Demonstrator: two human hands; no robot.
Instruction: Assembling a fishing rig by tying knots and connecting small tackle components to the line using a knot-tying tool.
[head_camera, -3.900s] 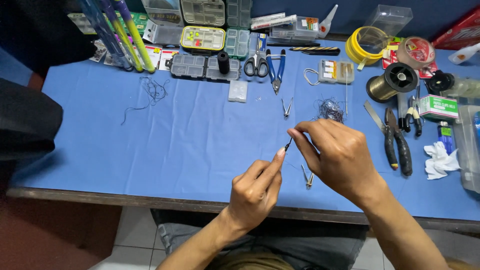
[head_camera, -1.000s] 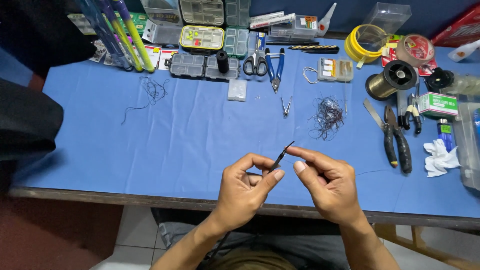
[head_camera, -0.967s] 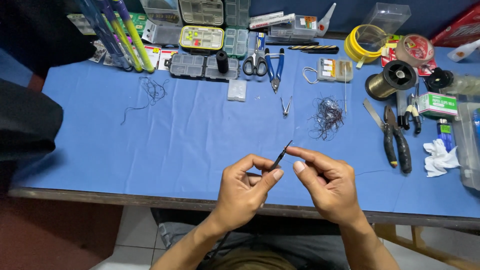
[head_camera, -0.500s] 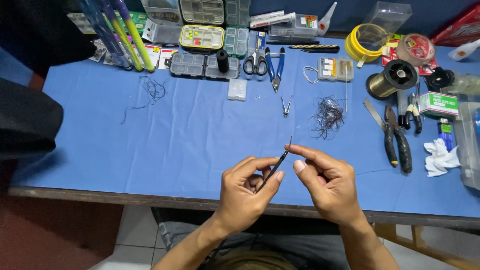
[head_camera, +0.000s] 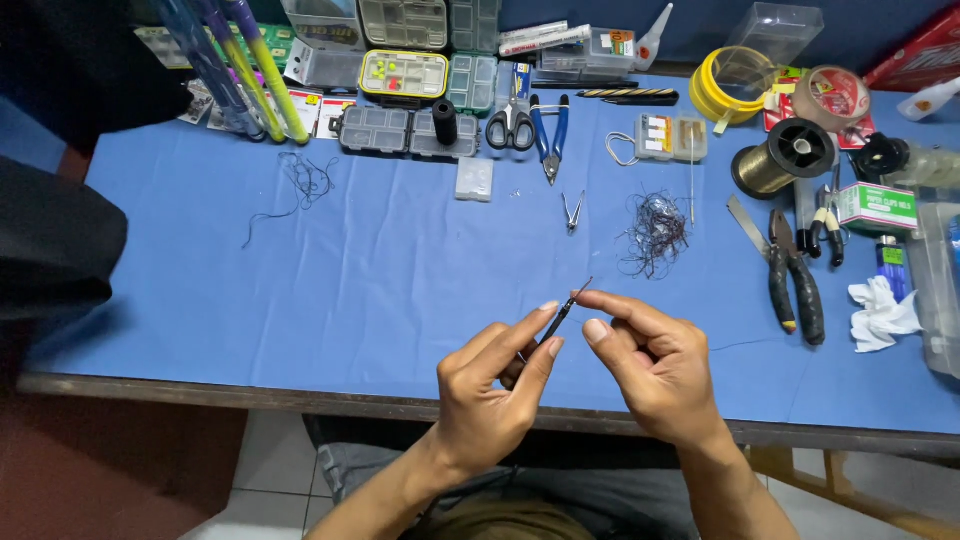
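Close in, left hand (head_camera: 485, 400) pinches a thin dark tool (head_camera: 562, 310) between thumb and forefinger, tip angled up and away. Right hand (head_camera: 655, 365) sits just beside, fingers curled, forefinger at the tool's shaft. Both hover over the blue table (head_camera: 350, 290) near its front edge. Beyond: wire tangle (head_camera: 652, 230), small tweezers (head_camera: 572, 212); pliers (head_camera: 790, 275) to the right.

Both forearms rise from the bottom centre of the frame; the left hand (head_camera: 490, 395) pinches with thumb and forefinger, the right hand (head_camera: 655, 365) curls beside it, fingertips nearly meeting
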